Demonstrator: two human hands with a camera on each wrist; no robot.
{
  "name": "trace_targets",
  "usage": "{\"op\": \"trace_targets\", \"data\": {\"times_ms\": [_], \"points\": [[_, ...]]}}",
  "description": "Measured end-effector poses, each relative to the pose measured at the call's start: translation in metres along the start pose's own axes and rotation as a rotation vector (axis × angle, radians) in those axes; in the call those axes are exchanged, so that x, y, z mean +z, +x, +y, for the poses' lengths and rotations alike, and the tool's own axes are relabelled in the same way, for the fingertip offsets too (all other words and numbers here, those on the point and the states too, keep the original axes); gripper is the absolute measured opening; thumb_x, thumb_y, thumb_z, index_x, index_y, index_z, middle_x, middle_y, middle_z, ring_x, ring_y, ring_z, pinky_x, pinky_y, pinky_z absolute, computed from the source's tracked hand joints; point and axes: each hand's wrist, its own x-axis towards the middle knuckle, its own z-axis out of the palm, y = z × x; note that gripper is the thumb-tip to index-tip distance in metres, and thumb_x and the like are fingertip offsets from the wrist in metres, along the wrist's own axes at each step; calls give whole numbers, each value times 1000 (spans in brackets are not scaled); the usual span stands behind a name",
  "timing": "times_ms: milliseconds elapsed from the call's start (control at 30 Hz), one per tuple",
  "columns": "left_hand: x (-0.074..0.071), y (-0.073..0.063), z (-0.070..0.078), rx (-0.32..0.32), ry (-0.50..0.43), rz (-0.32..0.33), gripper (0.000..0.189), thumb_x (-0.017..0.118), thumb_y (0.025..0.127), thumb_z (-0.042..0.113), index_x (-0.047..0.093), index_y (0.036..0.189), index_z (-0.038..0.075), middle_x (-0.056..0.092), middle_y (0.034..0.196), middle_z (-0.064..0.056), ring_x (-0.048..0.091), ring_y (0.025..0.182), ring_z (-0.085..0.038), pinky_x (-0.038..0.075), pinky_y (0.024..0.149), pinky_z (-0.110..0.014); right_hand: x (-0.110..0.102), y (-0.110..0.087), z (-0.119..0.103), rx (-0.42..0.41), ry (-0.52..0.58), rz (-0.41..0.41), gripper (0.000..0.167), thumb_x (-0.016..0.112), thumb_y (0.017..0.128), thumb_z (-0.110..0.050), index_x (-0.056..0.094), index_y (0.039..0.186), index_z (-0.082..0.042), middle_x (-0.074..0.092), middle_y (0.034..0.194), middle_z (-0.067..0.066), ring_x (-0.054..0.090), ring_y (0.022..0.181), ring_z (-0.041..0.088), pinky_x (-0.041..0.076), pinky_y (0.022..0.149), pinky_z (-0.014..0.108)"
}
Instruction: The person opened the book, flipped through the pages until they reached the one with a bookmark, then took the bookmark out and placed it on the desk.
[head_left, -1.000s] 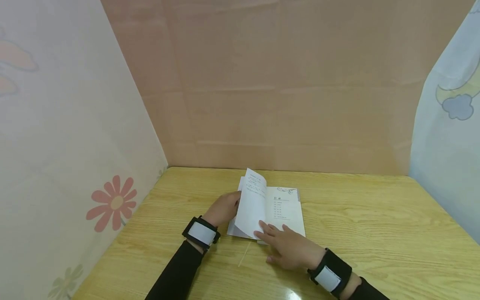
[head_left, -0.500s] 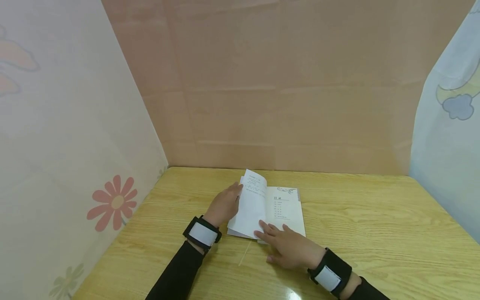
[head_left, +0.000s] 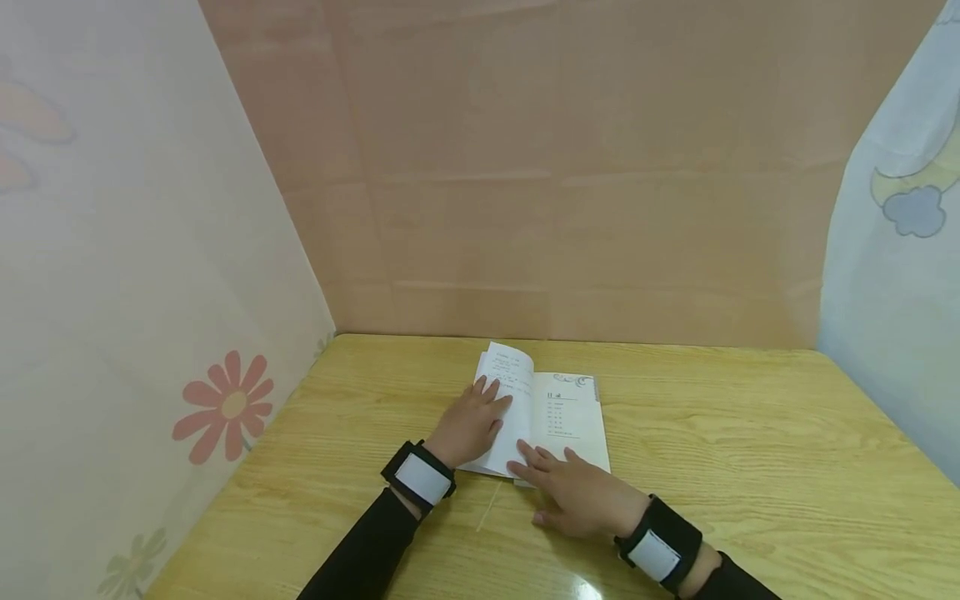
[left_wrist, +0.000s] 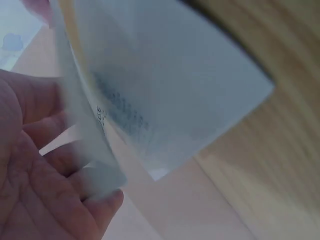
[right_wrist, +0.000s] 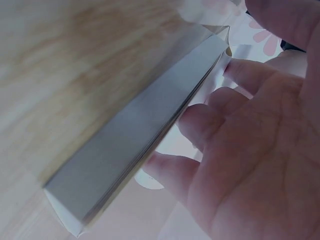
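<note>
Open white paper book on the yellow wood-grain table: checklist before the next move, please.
1. Open white paper book on yellow wood-grain table: ok.
2. Bare left hand on the white printed left page: ok, fingers spread.
3. Bare right hand over the book's lower edge: ok.
4. White printed left page flat: not ok; left wrist view shows a gap underneath.
5. Bare right hand's pressure: cannot tell.

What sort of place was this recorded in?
Probably a makeshift indoor recording booth: a wood-grain table, a plain brown backdrop behind it, and pale, printed side coverings to the left and right.
</note>
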Motion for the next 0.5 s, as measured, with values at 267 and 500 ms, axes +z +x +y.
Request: {"op": "trace_targets", "data": {"times_ms": [267, 500], "points": [[4, -3, 3, -3, -80, -96, 44, 56, 100, 16, 50, 143, 10, 43, 145, -23, 44, 131, -37, 44, 99, -44, 0, 1, -1, 0, -4, -6, 67, 68, 91, -34, 41, 149, -15, 28, 156, 14, 39, 136, 32, 31, 105, 60], [5, -3, 4, -24, -100, -197, 47, 50, 103, 19, 42, 149, 13, 41, 146, -23, 47, 128, -36, 46, 98, -45, 0, 0, 0, 0, 9, -7, 67, 67, 91, -35, 41, 150, -15, 27, 157, 14, 38, 136, 32, 30, 105, 61]]}}
